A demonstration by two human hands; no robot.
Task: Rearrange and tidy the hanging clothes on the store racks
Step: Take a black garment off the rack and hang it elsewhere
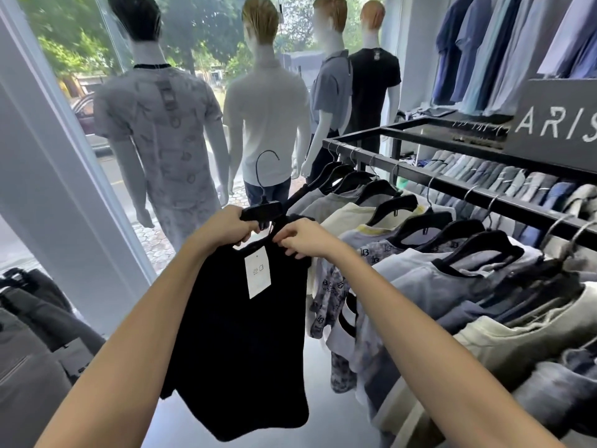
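Note:
A black T-shirt (239, 344) with a white tag (257, 271) at its neck hangs from a black hanger (263, 210) held off the rack, in front of me. My left hand (223, 229) grips the hanger's left arm. My right hand (307, 240) pinches the shirt's collar at the right shoulder. The hanger's hook (266, 163) points up, free of any rail. To the right runs the black rack rail (452, 185) with several shirts on black hangers (420, 221).
Several mannequins (265, 101) stand at the shop window ahead. Dark trousers (35, 334) hang at the lower left. A black sign (555, 121) sits on the rack's top. More shirts (504, 50) hang on the far right wall. A grey floor (310, 399) lies below.

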